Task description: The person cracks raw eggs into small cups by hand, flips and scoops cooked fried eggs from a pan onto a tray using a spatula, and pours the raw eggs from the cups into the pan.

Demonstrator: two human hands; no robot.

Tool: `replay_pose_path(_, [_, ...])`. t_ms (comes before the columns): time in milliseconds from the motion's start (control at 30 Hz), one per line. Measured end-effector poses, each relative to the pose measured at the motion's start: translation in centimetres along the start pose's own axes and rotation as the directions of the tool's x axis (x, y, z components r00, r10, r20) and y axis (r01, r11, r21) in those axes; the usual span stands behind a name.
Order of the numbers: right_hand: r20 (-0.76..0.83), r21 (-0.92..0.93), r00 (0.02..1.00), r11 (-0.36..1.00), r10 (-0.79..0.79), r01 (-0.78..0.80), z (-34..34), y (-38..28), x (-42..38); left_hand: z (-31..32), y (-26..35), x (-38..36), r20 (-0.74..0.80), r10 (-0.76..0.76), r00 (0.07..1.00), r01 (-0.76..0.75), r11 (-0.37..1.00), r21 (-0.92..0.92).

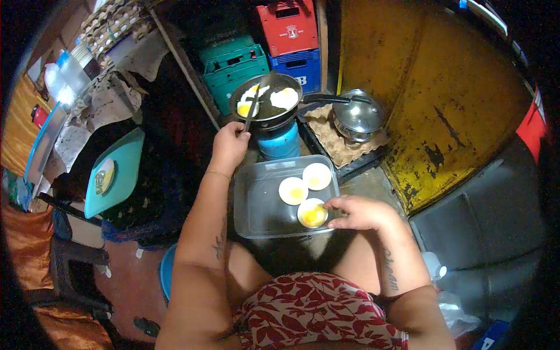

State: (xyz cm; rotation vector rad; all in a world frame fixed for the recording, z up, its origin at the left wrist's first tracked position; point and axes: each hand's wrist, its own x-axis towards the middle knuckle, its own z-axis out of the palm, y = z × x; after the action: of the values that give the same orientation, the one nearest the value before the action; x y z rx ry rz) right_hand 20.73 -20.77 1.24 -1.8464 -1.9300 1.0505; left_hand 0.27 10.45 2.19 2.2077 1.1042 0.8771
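My left hand (231, 142) is closed around the handle of a dark spatula (252, 108), whose far end reaches over the frying pan (268, 119). Several eggs with white and yellow parts lie in the pan, one of them (284, 98) on its right side. The pan rests on a blue gas burner (279, 143). Below it, a clear plastic container (256, 231) holds three small white bowls with yellow egg inside. Thumb and fingers apart, my right hand (357, 213) touches or nearly touches the rim of the nearest bowl (313, 213).
A lidded metal pot (358, 116) stands on cardboard egg tray material (326, 137) at the right. Behind are green (236, 76), red (289, 29) and blue crates (297, 69). A turquoise tray (125, 166) is at the left. A yellow panel (408, 87) rises at the right.
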Motion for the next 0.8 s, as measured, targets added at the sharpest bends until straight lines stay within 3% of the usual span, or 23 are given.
replay_pose_path(67, [-0.002, -0.008, 1.000, 1.000, 0.002, -0.002, 0.0, -0.1, 0.0, -0.1, -2.0, 1.0, -0.050, 0.026, 0.998, -0.024, 0.999, 0.048])
replay_pose_path(200, [0.003, -0.029, 1.000, 1.000, 0.007, -0.006, -0.1, -0.2, -0.1, -0.5, -3.0, 2.1, -0.132, -0.092, 0.987, 0.097, 0.995, 0.034])
replay_pose_path(433, [0.000, -0.032, 0.999, 0.999, 0.035, -0.035, -0.3, -0.2, -0.4, -1.3, -1.4, 1.5, -0.028, -0.345, 0.938, 0.326, 0.907, -0.268])
replay_pose_path(533, [0.007, -0.017, 1.000, 1.000, 0.025, -0.025, -0.3, 0.1, -0.2, -1.3, -2.0, 1.5, 0.058, -0.340, 0.939, 0.338, 0.875, -0.346])
replay_pose_path(800, [0.003, -0.033, 1.000, 0.999, 0.011, -0.011, -0.4, 0.1, 0.0, -0.6, -2.2, 1.8, 0.114, -0.413, 0.903, 0.407, 0.743, -0.530])
